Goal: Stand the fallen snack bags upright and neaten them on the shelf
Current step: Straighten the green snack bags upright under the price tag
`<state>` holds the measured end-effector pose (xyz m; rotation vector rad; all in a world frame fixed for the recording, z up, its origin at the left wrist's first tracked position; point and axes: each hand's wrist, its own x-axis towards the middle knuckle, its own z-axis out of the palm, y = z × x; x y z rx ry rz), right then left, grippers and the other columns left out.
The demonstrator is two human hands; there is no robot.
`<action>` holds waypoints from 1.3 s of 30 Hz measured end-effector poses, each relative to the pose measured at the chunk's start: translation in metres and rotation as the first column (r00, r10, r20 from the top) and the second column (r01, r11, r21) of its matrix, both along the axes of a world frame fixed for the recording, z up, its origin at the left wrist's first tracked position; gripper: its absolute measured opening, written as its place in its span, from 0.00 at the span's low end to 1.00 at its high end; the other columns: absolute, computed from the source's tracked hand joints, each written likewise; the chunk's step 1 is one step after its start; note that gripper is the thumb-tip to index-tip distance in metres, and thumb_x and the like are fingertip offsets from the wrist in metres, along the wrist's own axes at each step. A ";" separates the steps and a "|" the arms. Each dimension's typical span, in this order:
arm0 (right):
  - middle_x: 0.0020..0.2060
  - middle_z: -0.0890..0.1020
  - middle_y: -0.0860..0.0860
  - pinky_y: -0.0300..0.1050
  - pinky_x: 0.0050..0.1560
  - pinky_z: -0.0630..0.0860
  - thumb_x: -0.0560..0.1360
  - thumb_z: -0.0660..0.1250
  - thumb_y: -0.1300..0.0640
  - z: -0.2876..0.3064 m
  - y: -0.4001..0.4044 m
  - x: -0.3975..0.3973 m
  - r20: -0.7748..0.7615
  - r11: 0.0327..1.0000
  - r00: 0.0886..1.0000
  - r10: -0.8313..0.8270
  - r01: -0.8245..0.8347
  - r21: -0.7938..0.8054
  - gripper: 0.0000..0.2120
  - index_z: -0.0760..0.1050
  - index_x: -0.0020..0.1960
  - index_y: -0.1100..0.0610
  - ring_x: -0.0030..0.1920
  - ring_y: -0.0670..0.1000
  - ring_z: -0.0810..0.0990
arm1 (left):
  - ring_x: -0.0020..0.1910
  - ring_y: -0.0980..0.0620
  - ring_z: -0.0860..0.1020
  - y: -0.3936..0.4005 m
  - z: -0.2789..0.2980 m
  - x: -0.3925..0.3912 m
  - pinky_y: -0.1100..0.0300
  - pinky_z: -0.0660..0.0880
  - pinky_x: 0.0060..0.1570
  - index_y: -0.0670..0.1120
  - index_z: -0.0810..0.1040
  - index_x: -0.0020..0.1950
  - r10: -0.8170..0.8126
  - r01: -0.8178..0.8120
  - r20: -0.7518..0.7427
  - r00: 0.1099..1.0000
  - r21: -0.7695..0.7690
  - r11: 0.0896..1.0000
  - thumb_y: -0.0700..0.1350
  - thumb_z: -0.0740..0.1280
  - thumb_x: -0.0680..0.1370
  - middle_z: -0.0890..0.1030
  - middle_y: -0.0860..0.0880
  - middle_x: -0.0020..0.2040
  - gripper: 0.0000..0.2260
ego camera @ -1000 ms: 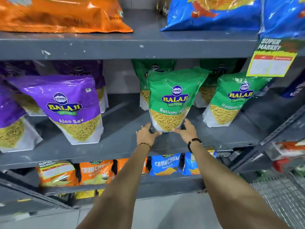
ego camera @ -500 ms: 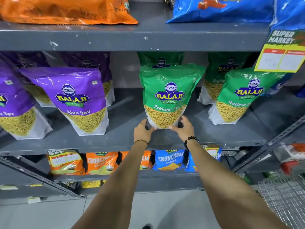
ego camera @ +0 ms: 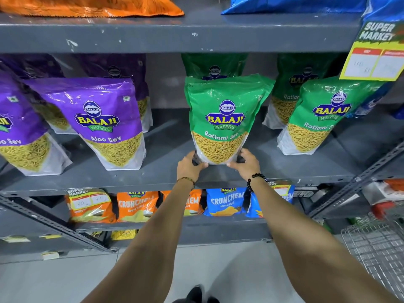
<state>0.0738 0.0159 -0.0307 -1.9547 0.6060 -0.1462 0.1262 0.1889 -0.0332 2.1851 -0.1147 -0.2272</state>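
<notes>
we face a grey metal shelf [ego camera: 166, 176] with a second board above it [ego camera: 153, 33], where an orange bag [ego camera: 94, 5] and a blue bag [ego camera: 293, 4] lie flat. since a second ago our view has tipped downward and drawn closer: the upper board now sits higher in frame and a dark shoe shows on the floor between our arms.

on the middle shelf the purple aloo sev bags [ego camera: 105, 121] lean in a row at left, as before. the green ratlami sev bag [ego camera: 220, 121] we hold stands upright at centre front, its base on the shelf board near the front edge; earlier it tilted slightly, now it faces us more squarely. another green bag [ego camera: 215, 66] stands right behind it, and a further green bag [ego camera: 314, 119] leans at right with one more behind that.

below, orange and blue crunchem packets [ego camera: 225, 202] line the lower shelf. a yellow price tag [ego camera: 373, 60] hangs at upper right.

our left hand [ego camera: 189, 167] is clamped on the bag's lower left corner, our right hand [ego camera: 246, 164] on its lower right corner, thumbs in front, where they were a moment ago. a thin bangle circles the left wrist, a black bead bracelet [ego camera: 254, 180] the right.
</notes>
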 end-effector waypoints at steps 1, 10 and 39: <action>0.56 0.82 0.56 0.56 0.60 0.76 0.66 0.75 0.60 0.000 0.000 0.000 -0.002 1.000 1.000 -0.005 0.005 -0.004 0.24 0.74 0.60 0.58 0.56 0.56 0.80 | 0.57 0.41 0.78 0.000 0.000 0.000 0.52 0.74 0.57 0.43 0.75 0.61 0.008 -0.008 0.005 1.000 0.001 1.000 0.47 0.71 0.72 0.81 0.43 0.59 0.20; 0.59 0.81 0.56 0.54 0.62 0.74 0.68 0.73 0.61 0.006 0.005 0.002 0.006 0.998 1.000 0.023 -0.022 -0.055 0.21 0.75 0.60 0.60 0.59 0.57 0.78 | 0.55 0.42 0.79 0.001 -0.004 0.001 0.54 0.75 0.55 0.43 0.76 0.60 0.055 -0.055 0.000 0.998 -0.048 0.997 0.45 0.72 0.71 0.82 0.42 0.57 0.19; 0.60 0.80 0.56 0.50 0.62 0.72 0.68 0.73 0.61 0.006 0.006 0.000 0.015 1.000 1.000 -0.005 0.005 -0.020 0.21 0.75 0.60 0.59 0.61 0.57 0.77 | 0.55 0.42 0.79 0.000 -0.001 0.001 0.51 0.75 0.57 0.44 0.75 0.60 0.053 -0.055 -0.042 0.998 -0.035 0.998 0.47 0.72 0.71 0.82 0.43 0.57 0.19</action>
